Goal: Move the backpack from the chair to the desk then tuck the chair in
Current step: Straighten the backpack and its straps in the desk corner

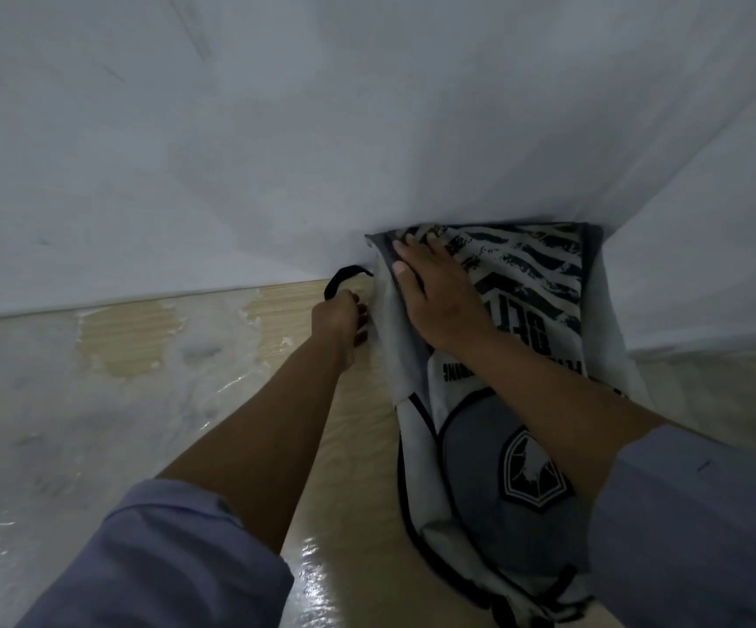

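A white and grey backpack (503, 446) with dark stripes and a shield emblem lies on the light wooden desk (358, 446), its top leaning against the white wall. My right hand (435, 301) rests flat on the upper part of the backpack, fingers spread. My left hand (342, 319) is at the bag's left edge, fingers curled by the black carry loop (344, 276). The chair is out of view.
The white wall (276, 151) rises right behind the desk and meets a second wall at the right corner. The desk's left part (72, 401) is covered by a glossy, whitish worn film. Both forearms wear rolled grey-blue sleeves.
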Demonstrator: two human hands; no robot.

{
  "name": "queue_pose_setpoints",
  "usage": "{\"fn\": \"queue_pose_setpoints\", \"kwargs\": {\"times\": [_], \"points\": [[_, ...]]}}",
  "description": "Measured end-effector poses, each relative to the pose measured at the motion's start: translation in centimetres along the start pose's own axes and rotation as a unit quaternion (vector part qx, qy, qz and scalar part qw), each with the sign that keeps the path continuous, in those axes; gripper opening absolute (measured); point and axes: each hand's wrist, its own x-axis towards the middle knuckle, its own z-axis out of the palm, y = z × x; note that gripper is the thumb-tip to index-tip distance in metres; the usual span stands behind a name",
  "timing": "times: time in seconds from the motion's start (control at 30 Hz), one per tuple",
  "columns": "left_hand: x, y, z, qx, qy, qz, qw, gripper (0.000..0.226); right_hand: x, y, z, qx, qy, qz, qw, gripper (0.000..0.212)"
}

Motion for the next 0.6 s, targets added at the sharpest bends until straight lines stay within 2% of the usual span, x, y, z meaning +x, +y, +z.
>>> {"fn": "queue_pose_setpoints", "kwargs": {"times": [0.13,0.3,0.43,0.53,0.6], "points": [[-3.0,-0.2,-0.3,0.079,0.029,0.073,0.994,0.040,-2.9,1.0,-1.7,-0.001,0.020,-0.009,1.000,0.044],[-7.7,-3.1,-0.6,0.196,0.063,0.193,0.959,0.061,-7.7,3.3,-4.1,-0.027,0.090,0.034,0.995,0.044],[-11.0,-7.2,-0.1,0.226,0.110,0.242,0.937,0.063,-12.0,5.8,-5.8,-0.088,0.164,0.040,0.982,0.042],[-13.1,-10.6,0.6,0.217,0.142,0.252,0.932,0.055,-15.0,7.9,-6.5,-0.114,0.165,0.093,0.975,0.053],[-14.3,-12.9,1.1,0.213,0.163,0.239,0.933,0.052,-17.1,9.1,-6.5,-0.084,0.178,0.149,0.969,0.063]]}}
